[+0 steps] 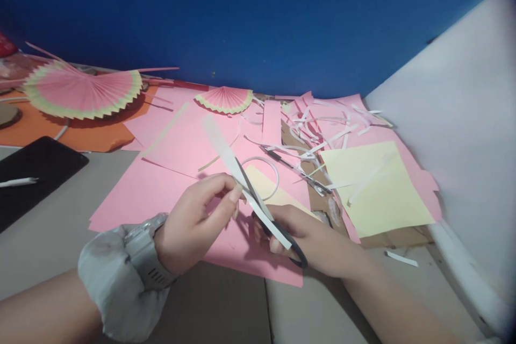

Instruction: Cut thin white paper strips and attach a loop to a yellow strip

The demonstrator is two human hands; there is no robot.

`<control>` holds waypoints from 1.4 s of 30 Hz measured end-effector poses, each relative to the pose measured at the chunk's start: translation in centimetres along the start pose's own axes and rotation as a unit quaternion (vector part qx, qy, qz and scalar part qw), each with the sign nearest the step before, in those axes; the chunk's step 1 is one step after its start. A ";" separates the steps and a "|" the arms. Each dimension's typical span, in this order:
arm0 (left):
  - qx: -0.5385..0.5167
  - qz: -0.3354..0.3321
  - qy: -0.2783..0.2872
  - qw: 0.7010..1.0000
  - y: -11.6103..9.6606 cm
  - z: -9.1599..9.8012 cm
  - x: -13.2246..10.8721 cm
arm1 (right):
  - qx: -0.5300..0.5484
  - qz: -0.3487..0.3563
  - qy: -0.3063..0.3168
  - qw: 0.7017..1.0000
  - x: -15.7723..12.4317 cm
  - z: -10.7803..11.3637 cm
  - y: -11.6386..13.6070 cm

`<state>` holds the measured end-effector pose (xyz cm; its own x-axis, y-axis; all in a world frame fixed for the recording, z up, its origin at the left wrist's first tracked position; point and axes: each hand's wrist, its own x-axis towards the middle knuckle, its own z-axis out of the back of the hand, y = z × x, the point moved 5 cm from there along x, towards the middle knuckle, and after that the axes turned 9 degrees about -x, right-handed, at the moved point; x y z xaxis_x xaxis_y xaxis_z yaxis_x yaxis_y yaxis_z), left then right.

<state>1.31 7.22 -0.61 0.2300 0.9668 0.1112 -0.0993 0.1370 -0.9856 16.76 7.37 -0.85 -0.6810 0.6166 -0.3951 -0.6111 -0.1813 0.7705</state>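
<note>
Between thumb and fingers, my left hand [205, 220] pinches a pale paper strip [220, 145] that slants from upper left to lower right. My right hand [292, 226] is closed around the black handles of a pair of scissors [252, 188]. The scissor blades lie lengthwise along the strip, and a narrow white sliver [278, 234] runs down over the right hand's fingers. Below both hands are pink paper sheets [237, 250]. A pale yellow piece of paper [262, 180] lies just behind the scissors.
Two pleated pink-and-yellow paper fans, a larger one [84, 91] and a smaller one [223, 99], stand at the back. A black tablet-like slab [36, 177] lies left. A yellow sheet [374, 188], a pen [278, 156] and several paper scraps [322, 140] lie right. A blue wall [242, 21] rises behind.
</note>
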 end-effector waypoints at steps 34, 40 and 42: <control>-0.004 0.012 0.012 1.000 0.4 -0.2 0.0 | 0.082 -0.013 -0.021 0.996 0.5 0.3 1.0; -0.015 0.012 0.011 1.000 0.5 -0.2 0.1 | 0.087 -0.010 -0.024 0.996 0.6 0.2 1.1; -0.019 0.013 0.011 1.000 0.5 -0.2 0.1 | 0.089 -0.015 -0.025 0.996 0.5 0.1 1.0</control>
<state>1.44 7.35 -1.15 0.2501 0.9646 0.0835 -0.0684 0.1036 -0.9923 15.85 7.63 -0.26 -0.6396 0.6585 -0.3967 -0.5470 -0.0272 0.8367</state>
